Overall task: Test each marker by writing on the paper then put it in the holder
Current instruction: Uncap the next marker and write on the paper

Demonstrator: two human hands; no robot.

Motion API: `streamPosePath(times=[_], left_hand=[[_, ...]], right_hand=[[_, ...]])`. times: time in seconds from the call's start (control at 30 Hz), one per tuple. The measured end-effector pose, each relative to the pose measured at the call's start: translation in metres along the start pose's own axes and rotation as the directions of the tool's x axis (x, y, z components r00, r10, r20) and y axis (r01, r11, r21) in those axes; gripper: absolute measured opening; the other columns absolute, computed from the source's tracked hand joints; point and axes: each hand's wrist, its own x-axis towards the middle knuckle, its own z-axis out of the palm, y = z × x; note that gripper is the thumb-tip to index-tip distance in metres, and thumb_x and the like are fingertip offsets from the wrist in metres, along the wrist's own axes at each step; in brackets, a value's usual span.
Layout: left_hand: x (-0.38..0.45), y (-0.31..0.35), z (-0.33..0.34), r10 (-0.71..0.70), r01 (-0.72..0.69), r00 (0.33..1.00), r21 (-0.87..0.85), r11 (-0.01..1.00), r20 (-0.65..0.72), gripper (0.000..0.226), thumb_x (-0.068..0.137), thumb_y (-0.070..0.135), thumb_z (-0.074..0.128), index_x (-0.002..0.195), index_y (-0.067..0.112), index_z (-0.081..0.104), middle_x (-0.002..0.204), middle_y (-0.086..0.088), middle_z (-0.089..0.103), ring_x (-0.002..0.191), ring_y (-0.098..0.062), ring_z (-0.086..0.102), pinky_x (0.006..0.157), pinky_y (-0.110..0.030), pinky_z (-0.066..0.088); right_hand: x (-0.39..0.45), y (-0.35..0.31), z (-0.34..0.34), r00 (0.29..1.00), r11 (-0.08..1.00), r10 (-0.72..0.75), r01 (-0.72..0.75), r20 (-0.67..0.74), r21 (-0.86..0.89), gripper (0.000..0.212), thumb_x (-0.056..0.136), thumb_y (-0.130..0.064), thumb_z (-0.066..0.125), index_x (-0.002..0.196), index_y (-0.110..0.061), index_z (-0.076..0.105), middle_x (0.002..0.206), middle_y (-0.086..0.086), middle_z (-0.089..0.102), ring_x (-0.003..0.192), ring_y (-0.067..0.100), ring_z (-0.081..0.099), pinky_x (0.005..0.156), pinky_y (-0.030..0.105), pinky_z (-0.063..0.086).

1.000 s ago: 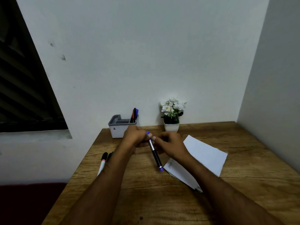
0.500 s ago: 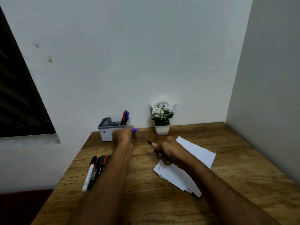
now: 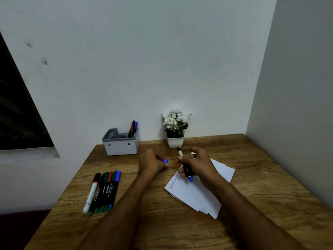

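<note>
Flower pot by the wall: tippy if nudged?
Probably. The flower pot is small with a tall bouquet above, so likely top-heavy. It looks like light plastic and may slide on the smooth wooden table first. It stands beyond the right hand.

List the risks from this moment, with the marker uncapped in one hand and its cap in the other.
1. The right hand holds the uncapped marker tip up, away from the paper; turning it could smear ink on fingers or the table.
2. The blue cap sits in a loose left hand grip and could drop and roll.
3. The paper lies untethered and may slide under writing.
</note>
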Motion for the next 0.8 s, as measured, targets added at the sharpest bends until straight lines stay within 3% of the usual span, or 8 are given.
streamPosePath(times=[0.1, 0.27, 0.33, 0.4, 0.47, 0.57, 0.67, 0.8], left_hand=[[0.001, -0.005, 0.005, 0.016, -0.016, 0.999, 0.019, 1.0, -0.032, 0.021, 0.064, 0.028, 0.091, 0.08, 0.02, 0.079, 0.084, 0.006, 0.076, 0.08, -0.006, 0.067, 0.077, -0.027, 0.057], [-0.005, -0.008, 0.008, 0.09, -0.09, 0.988, 0.002, 0.996, -0.127, 0.021, 0.07, 0.028, 0.087, 0.086, 0.018, 0.078, 0.085, 0.003, 0.075, 0.08, -0.008, 0.067, 0.075, -0.028, 0.056], [-0.014, -0.007, 0.007, 0.177, -0.179, 0.965, 0.009, 0.984, -0.195, 0.017, 0.079, 0.02, 0.08, 0.095, 0.016, 0.077, 0.09, 0.003, 0.075, 0.08, -0.006, 0.065, 0.073, -0.024, 0.055], [-0.025, -0.005, 0.005, 0.32, -0.327, 0.918, 0.007, 0.945, -0.234, 0.019, 0.085, 0.011, 0.071, 0.102, 0.015, 0.077, 0.096, 0.004, 0.075, 0.084, -0.004, 0.066, 0.076, -0.021, 0.054], [-0.036, -0.005, 0.003, 0.489, -0.492, 0.856, 0.027, 0.87, -0.168, 0.024, 0.087, 0.006, 0.063, 0.104, 0.018, 0.077, 0.096, 0.007, 0.076, 0.083, -0.003, 0.066, 0.076, -0.024, 0.056], [-0.05, -0.01, 0.004, 0.657, -0.658, 0.752, 0.082, 0.748, 0.049, 0.023, 0.088, 0.011, 0.056, 0.1, 0.018, 0.075, 0.091, 0.007, 0.074, 0.079, -0.008, 0.064, 0.075, -0.033, 0.054], [-0.058, -0.017, 0.006, 0.656, -0.678, 0.732, 0.104, 0.727, 0.186, 0.037, 0.093, 0.013, 0.053, 0.128, 0.019, 0.066, 0.127, 0.009, 0.067, 0.112, -0.004, 0.061, 0.101, -0.014, 0.038], [-0.063, -0.024, 0.006, 0.647, -0.701, 0.706, 0.155, 0.696, 0.289, 0.044, 0.097, 0.013, 0.051, 0.14, 0.019, 0.055, 0.146, 0.006, 0.052, 0.137, -0.003, 0.041, 0.108, -0.007, 0.015]], right_hand=[[0.003, 0.004, -0.005, 0.998, 0.997, -0.063, 0.064, -0.014, 0.041, 0.024, 0.099, 0.001, 0.061, 0.12, -0.01, 0.064, 0.089, 0.021, 0.075, 0.06, 0.031, 0.07, 0.054, 0.035, 0.059], [0.011, 0.006, -0.008, 0.998, 0.97, -0.046, 0.036, 0.037, 0.242, 0.027, 0.108, 0.001, 0.039, 0.123, 0.001, 0.062, 0.097, 0.022, 0.077, 0.074, 0.027, 0.075, 0.07, 0.038, 0.065], [0.013, 0.009, -0.013, 0.993, 0.961, -0.111, 0.098, 0.037, 0.26, 0.025, 0.104, 0.008, 0.045, 0.124, 0.003, 0.058, 0.102, 0.024, 0.077, 0.084, 0.028, 0.077, 0.077, 0.034, 0.065], [0.012, 0.012, -0.019, 0.988, 0.956, -0.156, 0.156, -0.019, 0.247, 0.026, 0.099, 0.011, 0.055, 0.124, 0.006, 0.059, 0.1, 0.023, 0.078, 0.084, 0.028, 0.077, 0.073, 0.031, 0.064], [0.011, 0.012, -0.023, 0.983, 0.955, -0.164, 0.181, -0.087, 0.235, 0.022, 0.098, 0.005, 0.061, 0.12, 0.004, 0.064, 0.094, 0.021, 0.078, 0.074, 0.026, 0.075, 0.062, 0.03, 0.061], [0.013, 0.015, -0.028, 0.97, 0.957, -0.177, 0.209, -0.165, 0.201, 0.017, 0.098, -0.008, 0.067, 0.111, 0.001, 0.071, 0.086, 0.021, 0.075, 0.059, 0.023, 0.065, 0.05, 0.029, 0.051], [0.017, 0.021, -0.031, 0.962, 0.967, -0.2, 0.225, -0.186, 0.121, 0.015, 0.095, -0.012, 0.072, 0.104, 0.0, 0.074, 0.08, 0.017, 0.073, 0.051, 0.02, 0.057, 0.049, 0.027, 0.044], [0.017, 0.023, -0.033, 0.966, 0.975, -0.218, 0.221, -0.141, 0.004, 0.007, 0.091, -0.005, 0.074, 0.095, 0.001, 0.075, 0.075, 0.017, 0.073, 0.054, 0.021, 0.061, 0.049, 0.028, 0.048]])
